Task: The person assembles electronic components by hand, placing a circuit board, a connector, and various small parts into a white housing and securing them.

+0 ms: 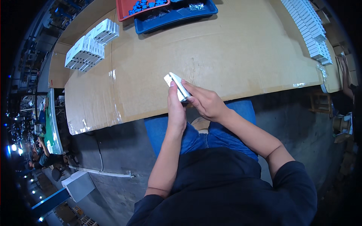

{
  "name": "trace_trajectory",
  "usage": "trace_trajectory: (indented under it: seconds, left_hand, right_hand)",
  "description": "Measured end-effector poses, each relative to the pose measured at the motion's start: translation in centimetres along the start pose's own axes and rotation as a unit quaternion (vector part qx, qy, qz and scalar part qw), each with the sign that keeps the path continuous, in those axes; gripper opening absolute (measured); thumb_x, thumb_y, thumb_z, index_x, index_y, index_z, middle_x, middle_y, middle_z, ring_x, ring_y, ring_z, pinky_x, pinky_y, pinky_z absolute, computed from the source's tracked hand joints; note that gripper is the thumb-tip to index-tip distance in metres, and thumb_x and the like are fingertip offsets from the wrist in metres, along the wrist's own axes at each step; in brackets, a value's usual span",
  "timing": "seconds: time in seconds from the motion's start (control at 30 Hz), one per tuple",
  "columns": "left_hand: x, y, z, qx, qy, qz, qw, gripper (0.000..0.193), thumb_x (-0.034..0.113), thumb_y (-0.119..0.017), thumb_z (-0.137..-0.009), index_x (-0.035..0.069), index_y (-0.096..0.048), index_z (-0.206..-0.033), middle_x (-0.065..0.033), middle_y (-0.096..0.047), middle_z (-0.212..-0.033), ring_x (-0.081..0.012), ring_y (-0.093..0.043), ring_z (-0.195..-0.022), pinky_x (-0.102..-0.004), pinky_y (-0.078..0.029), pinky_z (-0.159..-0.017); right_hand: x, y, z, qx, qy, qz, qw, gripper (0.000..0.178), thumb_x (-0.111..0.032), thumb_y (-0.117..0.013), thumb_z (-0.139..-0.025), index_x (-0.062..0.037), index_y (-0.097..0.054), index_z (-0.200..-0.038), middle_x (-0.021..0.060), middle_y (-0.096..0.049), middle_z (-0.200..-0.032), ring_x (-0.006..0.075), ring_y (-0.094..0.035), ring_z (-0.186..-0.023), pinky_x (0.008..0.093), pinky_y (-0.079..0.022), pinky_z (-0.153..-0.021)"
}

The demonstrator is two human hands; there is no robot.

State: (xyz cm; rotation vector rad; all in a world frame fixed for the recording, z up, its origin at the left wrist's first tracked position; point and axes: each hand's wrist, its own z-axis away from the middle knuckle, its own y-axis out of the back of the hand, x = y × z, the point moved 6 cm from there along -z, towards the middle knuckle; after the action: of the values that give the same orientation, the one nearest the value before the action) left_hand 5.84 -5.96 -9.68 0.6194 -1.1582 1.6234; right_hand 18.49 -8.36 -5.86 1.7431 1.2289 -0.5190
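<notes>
A small white box (180, 86), thin and tilted, is held between both hands above the near edge of the cardboard-covered table (151, 64). My left hand (176, 111) grips its left side, with the thumb lying along the box toward a pale flap or end piece. My right hand (208, 102) closes on the other side, fingers near the top edge and thumb at the lower end. A dark line runs along the box's narrow side; its inside cannot be made out.
Stacked white boxes (85, 52) stand at the left of the table, and long rows of similar boxes (304, 26) line the far right. At the back, a red tray (120, 10) of small blue pieces overlaps a blue tray (179, 19). Other people work at the far left and right.
</notes>
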Motion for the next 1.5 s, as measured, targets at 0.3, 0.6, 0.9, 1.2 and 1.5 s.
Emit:
trace_trajectory:
  seconds: [0.3, 0.6, 0.9, 1.2, 1.5]
  left_hand:
    - [3.5, -1.4, 1.1, -0.108, -0.205, -0.161, 0.959, 0.1, 0.003, -0.068, -0.083, 0.007, -0.015, -0.168, -0.0172, -0.041, -0.154, -0.0313, -0.045, -0.143, -0.0467, -0.033, -0.124]
    - [3.3, -1.9, 1.2, -0.095, -0.225, -0.072, 0.967, 0.093, 0.062, -0.049, -0.102, 0.009, -0.011, -0.168, -0.0215, -0.031, -0.164, -0.0338, -0.037, -0.149, -0.0449, -0.029, -0.125]
    - [4.1, -2.7, 2.2, -0.015, -0.269, -0.056, 0.961, 0.09, 0.07, -0.033, -0.107, 0.004, -0.019, -0.165, -0.0225, -0.044, -0.15, -0.0312, -0.045, -0.139, -0.043, -0.032, -0.119]
    - [4.4, -3.3, 2.9, -0.045, -0.309, -0.045, 0.949, 0.092, 0.073, -0.035, -0.104, 0.002, -0.024, -0.161, -0.0159, -0.05, -0.14, -0.026, -0.048, -0.134, -0.0406, -0.034, -0.118]
    - [3.6, -3.3, 3.2, -0.037, -0.306, -0.052, 0.95, 0.096, 0.075, -0.038, -0.103, -0.003, -0.028, -0.159, -0.02, -0.047, -0.143, -0.0295, -0.046, -0.138, -0.0431, -0.032, -0.119]
  right_hand:
    - [2.8, 0.6, 0.2, -0.019, -0.376, -0.384, 0.843, 0.05, -0.04, -0.058, -0.11, 0.0012, -0.063, -0.138, 0.0114, -0.07, -0.11, 0.0146, -0.067, -0.096, 0.0317, -0.056, -0.088]
    - [-0.1, 0.7, -0.8, 0.053, -0.212, -0.38, 0.899, 0.049, -0.013, -0.073, -0.1, 0.0023, -0.056, -0.143, 0.0176, -0.06, -0.143, 0.0215, -0.058, -0.134, 0.0357, -0.049, -0.11]
    - [-3.2, -0.4, -0.2, 0.032, -0.161, -0.212, 0.963, 0.051, -0.013, -0.07, -0.1, 0.0019, -0.057, -0.147, 0.0245, -0.051, -0.156, 0.0349, -0.046, -0.148, 0.0426, -0.038, -0.12]
    - [-4.3, -0.3, 0.4, 0.068, -0.077, -0.148, 0.984, 0.05, -0.013, -0.065, -0.103, 0.0079, -0.054, -0.147, 0.0342, -0.049, -0.153, 0.0438, -0.05, -0.143, 0.0427, -0.046, -0.114]
    - [-4.4, -0.5, 1.2, 0.083, -0.075, -0.149, 0.982, 0.046, -0.012, -0.059, -0.106, 0.0089, -0.054, -0.146, 0.0362, -0.05, -0.15, 0.0445, -0.052, -0.141, 0.0433, -0.047, -0.113]
